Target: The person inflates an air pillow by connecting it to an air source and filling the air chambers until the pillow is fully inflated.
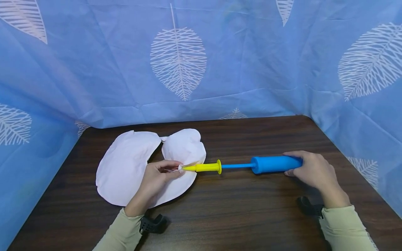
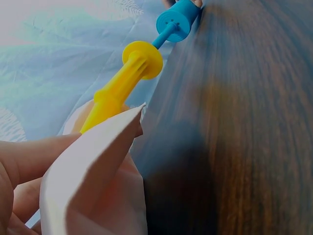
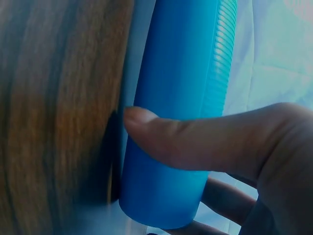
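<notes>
A flat white balloon (image 1: 120, 174) with rounded lobes lies on the table. My left hand (image 1: 158, 177) pinches the balloon's neck around the tip of a yellow nozzle (image 1: 204, 167), and in the left wrist view a folded white flap (image 2: 93, 171) stands up beside my thumb. The nozzle belongs to a balloon pump whose blue barrel (image 1: 273, 164) my right hand (image 1: 315, 172) grips at its far right end. Between nozzle and barrel a thin blue rod (image 1: 236, 166) shows, drawn out. Across the barrel lies my right thumb (image 3: 181, 142) in the right wrist view.
The dark wood-grain table (image 1: 235, 216) has a blue cloth (image 1: 235, 62) with white leaf prints hanging behind it and at both sides. Black straps with camera mounts sit on both wrists, the left mount (image 1: 155, 224) close over the tabletop.
</notes>
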Demonstrator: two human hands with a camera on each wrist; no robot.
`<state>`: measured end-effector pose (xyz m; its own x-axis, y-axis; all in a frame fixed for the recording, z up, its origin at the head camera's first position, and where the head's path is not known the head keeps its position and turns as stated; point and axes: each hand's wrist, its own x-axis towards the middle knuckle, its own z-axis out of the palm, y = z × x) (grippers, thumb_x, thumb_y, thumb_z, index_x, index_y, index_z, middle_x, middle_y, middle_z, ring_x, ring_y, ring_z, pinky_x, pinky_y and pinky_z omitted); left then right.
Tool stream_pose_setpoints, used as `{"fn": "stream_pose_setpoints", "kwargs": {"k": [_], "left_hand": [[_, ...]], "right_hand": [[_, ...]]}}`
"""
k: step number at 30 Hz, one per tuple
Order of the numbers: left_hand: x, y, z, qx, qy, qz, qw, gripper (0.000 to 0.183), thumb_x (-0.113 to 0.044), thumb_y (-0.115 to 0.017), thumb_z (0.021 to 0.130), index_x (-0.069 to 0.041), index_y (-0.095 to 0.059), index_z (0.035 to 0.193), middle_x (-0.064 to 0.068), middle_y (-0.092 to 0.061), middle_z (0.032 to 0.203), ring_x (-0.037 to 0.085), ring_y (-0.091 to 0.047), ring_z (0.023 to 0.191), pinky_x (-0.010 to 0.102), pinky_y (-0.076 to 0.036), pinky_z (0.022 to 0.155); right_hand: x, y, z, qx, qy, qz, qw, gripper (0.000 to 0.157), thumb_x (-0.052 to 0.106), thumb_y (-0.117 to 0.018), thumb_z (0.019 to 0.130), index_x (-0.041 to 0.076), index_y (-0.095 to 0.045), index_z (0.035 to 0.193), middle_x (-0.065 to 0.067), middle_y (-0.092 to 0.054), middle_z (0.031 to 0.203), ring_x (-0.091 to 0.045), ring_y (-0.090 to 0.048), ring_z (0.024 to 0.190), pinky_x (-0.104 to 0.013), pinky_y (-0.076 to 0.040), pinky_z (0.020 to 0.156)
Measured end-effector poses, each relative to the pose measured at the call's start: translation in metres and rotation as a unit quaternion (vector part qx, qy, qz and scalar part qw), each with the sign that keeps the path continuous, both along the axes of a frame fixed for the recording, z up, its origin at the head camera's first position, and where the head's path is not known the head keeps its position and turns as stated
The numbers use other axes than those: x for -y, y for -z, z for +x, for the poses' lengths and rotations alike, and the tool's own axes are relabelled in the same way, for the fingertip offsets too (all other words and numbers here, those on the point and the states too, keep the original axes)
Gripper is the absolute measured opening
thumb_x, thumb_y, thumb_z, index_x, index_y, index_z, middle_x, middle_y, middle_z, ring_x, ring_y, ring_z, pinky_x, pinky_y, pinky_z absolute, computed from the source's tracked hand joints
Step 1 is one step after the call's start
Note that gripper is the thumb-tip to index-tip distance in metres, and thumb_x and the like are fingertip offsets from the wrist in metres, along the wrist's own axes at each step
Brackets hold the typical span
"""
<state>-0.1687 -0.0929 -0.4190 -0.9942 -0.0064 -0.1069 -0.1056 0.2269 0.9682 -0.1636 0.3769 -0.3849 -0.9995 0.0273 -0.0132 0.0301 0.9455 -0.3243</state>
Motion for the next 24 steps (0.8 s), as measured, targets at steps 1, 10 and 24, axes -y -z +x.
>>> {"fn": "stream_pose_setpoints", "kwargs": {"k": [1, 10, 24], "left_hand": [[0.0, 0.0, 0.0, 0.0, -0.001, 0.002, 1.0, 0.024, -0.01, -0.089, 0.085, -0.01, -0.086, 0.108, 0.003, -0.081, 0.1, 0.018, -0.068, 0.096, 0.026, -0.054, 0.085], [-0.001, 0.0, 0.003, -0.018, 0.02, -0.005, 0.9996, 0.024, -0.011, -0.089, 0.086, -0.008, -0.085, 0.109, 0.004, -0.081, 0.097, 0.016, -0.068, 0.092, 0.022, -0.053, 0.083], [-0.004, 0.004, 0.005, -0.065, 0.068, -0.024, 0.9953, 0.022, -0.007, -0.09, 0.085, -0.006, -0.086, 0.107, 0.008, -0.082, 0.093, 0.007, -0.069, 0.088, 0.018, -0.053, 0.08]], "right_hand": [[0.002, 0.001, 0.0, -0.006, -0.003, 0.001, 1.0, 0.064, 0.026, -0.086, 0.087, 0.013, -0.066, 0.147, -0.041, -0.056, 0.146, -0.059, -0.06, 0.115, -0.065, -0.052, 0.072], [0.034, 0.007, 0.002, -0.07, -0.048, -0.001, 0.996, 0.06, 0.013, -0.085, 0.087, 0.01, -0.068, 0.145, -0.032, -0.064, 0.144, -0.059, -0.061, 0.123, -0.074, -0.051, 0.086], [0.082, 0.01, 0.007, -0.099, -0.121, 0.018, 0.988, 0.061, 0.024, -0.091, 0.086, 0.017, -0.071, 0.143, -0.018, -0.072, 0.139, -0.045, -0.064, 0.125, -0.07, -0.054, 0.093]]}}
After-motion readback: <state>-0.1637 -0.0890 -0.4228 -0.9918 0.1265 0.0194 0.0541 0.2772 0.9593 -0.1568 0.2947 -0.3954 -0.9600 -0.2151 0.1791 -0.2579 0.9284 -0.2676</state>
